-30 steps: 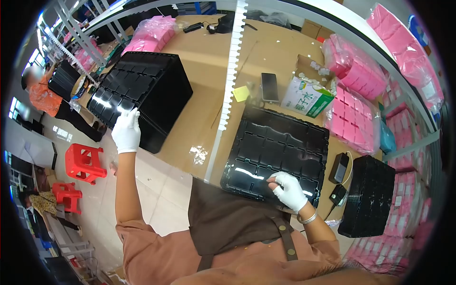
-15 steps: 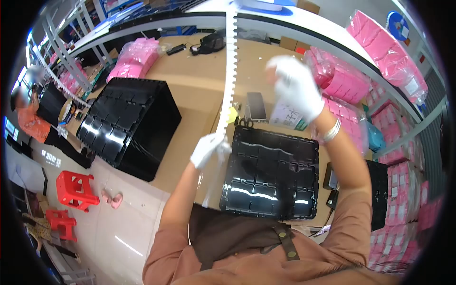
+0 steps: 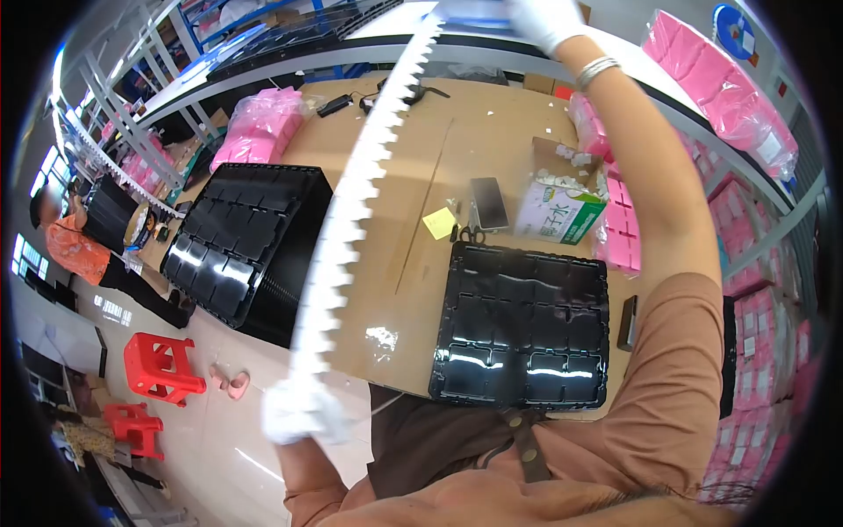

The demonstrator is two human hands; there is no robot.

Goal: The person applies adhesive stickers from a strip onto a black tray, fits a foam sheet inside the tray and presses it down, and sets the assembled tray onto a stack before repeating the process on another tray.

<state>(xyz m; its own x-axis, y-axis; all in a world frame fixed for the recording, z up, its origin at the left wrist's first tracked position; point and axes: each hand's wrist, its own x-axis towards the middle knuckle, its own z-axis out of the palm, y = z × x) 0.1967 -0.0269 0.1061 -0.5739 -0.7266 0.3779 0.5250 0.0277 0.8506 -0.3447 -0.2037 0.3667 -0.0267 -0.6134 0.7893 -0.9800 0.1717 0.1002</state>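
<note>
- While my left hand grips the white toothed strip low down, my right hand is cut off; can't tell its fingers.
- Risk: sideways swing snags teeth on black tray stack beyond left fingers.
- Table edge just past those; room rightward, up to flat black tray.

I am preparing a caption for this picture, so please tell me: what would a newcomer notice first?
Probably the long white toothed strip, slanting from the left hand up to the top of the view. Next might come the glossy black tray at the near edge of the table, and the pink packs stacked along the right side.
</note>
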